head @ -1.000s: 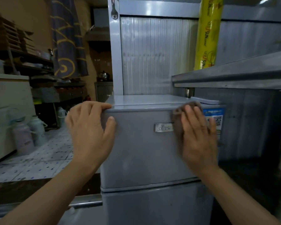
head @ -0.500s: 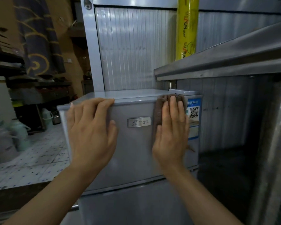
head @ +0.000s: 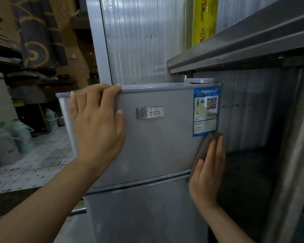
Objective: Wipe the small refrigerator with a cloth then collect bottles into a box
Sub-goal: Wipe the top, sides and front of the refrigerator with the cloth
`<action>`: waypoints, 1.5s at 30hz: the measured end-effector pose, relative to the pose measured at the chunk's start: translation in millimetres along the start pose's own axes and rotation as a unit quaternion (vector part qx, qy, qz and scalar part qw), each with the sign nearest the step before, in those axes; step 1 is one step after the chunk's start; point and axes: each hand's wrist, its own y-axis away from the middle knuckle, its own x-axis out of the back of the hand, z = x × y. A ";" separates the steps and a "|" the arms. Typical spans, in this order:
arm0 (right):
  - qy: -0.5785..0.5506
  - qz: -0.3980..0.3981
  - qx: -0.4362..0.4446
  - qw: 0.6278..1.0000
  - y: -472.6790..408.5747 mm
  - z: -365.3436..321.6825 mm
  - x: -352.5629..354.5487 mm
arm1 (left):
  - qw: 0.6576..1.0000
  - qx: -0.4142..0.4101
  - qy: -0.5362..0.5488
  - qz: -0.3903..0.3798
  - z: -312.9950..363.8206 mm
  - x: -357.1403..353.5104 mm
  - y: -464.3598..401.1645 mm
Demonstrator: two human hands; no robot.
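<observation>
In the upper middle of the frame stands a wall of ribbed, pale translucent panels point(head: 139, 41) with a grey metal post point(head: 98, 41) at its left edge. A stainless steel shelf point(head: 244, 44) crosses the upper right and carries a yellow roll of wrap film point(head: 203, 21). At the lower left lies a white tiled floor with small blue dots point(head: 33, 163), with pale green thermos jugs point(head: 23, 135) on it. Dark wooden shelves point(head: 25, 76) and a dark blue curtain with yellow pattern point(head: 37, 32) fill the dim upper left.
</observation>
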 end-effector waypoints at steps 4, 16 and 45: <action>-0.030 0.019 0.015 0.999 -47.8 -26.7 0.5 | 1.000 -0.007 -0.006 -0.008 -1.0 2.4 0.3; 0.086 -0.105 0.441 0.887 26.4 -30.1 -16.5 | 1.000 -0.015 0.002 -0.020 -5.4 1.0 2.4; 0.033 0.004 0.116 0.993 -16.2 -112.5 -25.8 | 0.987 0.052 0.094 -0.116 -69.3 31.3 97.5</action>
